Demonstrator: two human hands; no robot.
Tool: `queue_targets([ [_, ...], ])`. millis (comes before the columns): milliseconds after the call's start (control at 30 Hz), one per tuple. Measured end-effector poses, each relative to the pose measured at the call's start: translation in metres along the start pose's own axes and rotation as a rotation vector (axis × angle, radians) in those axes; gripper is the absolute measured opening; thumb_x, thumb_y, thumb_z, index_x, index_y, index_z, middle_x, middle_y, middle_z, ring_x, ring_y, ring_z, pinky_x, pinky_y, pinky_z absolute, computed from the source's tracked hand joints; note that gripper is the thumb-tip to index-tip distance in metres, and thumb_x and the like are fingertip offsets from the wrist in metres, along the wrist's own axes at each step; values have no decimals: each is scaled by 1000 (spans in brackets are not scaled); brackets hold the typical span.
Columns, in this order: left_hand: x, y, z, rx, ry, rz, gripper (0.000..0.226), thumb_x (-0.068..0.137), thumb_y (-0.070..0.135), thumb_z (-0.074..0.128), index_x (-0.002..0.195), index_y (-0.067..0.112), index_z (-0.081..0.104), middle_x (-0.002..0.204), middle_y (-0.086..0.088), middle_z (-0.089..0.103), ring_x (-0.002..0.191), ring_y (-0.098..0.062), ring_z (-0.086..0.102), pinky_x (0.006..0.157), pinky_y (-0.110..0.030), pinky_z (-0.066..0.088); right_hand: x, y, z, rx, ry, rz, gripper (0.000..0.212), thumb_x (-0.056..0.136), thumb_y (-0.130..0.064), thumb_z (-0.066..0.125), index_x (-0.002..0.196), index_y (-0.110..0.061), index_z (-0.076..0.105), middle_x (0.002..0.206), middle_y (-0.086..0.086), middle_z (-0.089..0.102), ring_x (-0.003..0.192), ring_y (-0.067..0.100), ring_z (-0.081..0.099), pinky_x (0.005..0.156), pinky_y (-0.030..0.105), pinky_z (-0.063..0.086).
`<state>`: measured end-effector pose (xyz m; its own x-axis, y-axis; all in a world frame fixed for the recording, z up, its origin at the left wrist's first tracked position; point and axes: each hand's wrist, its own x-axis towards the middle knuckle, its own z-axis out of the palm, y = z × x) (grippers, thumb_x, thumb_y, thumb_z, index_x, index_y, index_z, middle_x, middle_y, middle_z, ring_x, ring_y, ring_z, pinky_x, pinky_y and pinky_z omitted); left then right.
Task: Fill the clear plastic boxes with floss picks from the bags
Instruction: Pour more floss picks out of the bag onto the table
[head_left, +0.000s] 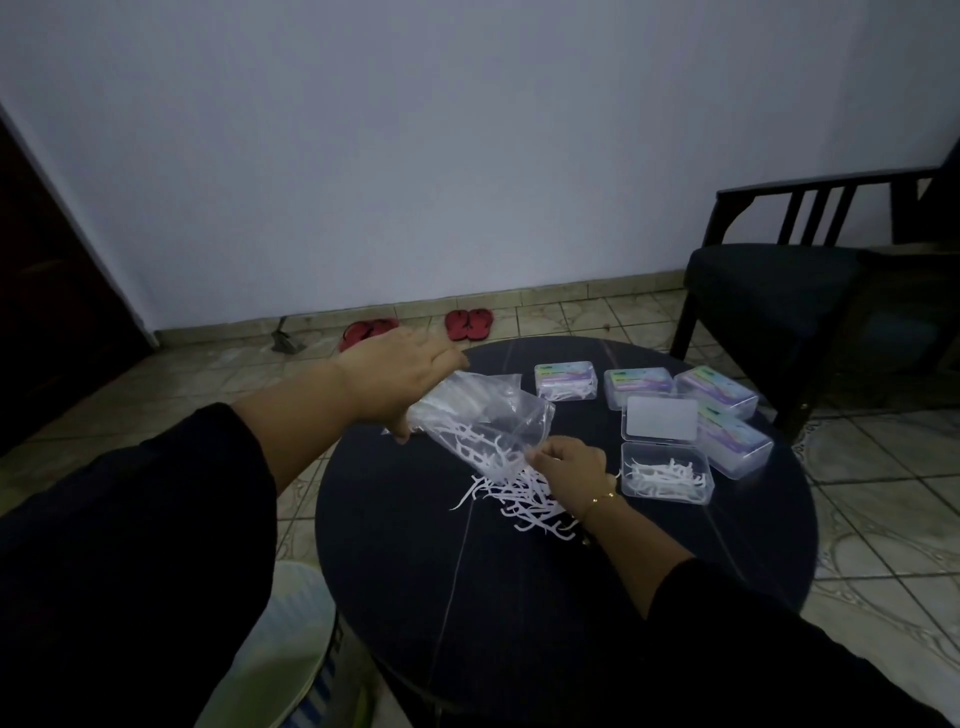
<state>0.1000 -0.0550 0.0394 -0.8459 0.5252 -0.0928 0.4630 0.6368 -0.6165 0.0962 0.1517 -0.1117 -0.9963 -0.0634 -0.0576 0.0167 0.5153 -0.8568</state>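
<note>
Much of the dim room was hard to read, and the right hand's (569, 467) fingertips were hidden behind the clear plastic bag (485, 423), so its grip could not be told. The left hand (400, 382) gripped the bag's far end, arm stretched out, tilting it above a pile of floss picks (524, 501) on the round dark table (675, 561). Just right of the right hand sat an open clear box (666, 474), partly filled

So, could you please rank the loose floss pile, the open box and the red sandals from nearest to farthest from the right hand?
From the right hand:
1. Loose floss pile, touching it, on the table.
2. Open box, just to its right.
3. Red sandals, on the floor beyond the table.
</note>
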Motion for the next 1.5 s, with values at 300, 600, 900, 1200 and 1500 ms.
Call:
queue_targets([
  [300,0,-1,5,223,-71,-10,112,66,56,76,149,20,10,143,0,32,124,-19,39,104,-32,33,1,5,7,148,-64,42,10,65,-39,54,67,-35,64,101,5,55,102,25,48,98,49,40],
  [600,4,-5,-3,83,105,36,78,80,41,68,144,22,28,137,2,45,122,-16,45,102,-29,35,-3,-1,6,-308,-94,-33,61,77,-47,71,130,-32,44,137,0,41,130,26,30,103,38,25],
  [900,3,-15,-18,-13,169,22,76,78,51,68,141,26,33,135,6,48,121,-14,47,97,-28,32,4,-3,9,-391,-56,-69,48,82,-56,59,124,-34,55,142,-10,39,129,22,29,97,40,26],
  [1200,-6,-13,-25,115,169,-26,80,77,66,58,142,30,28,135,9,45,120,-12,44,96,-34,22,3,1,8,-256,33,-19,57,77,-39,69,129,-33,47,138,-5,45,131,21,30,104,39,23],
  [1500,-4,-16,-35,192,236,39,73,69,70,65,128,30,51,118,8,60,109,-16,55,94,-38,18,3,-6,11,-305,-65,-84,65,74,-59,68,132,-40,48,147,-8,30,134,23,24,104,41,23],
])
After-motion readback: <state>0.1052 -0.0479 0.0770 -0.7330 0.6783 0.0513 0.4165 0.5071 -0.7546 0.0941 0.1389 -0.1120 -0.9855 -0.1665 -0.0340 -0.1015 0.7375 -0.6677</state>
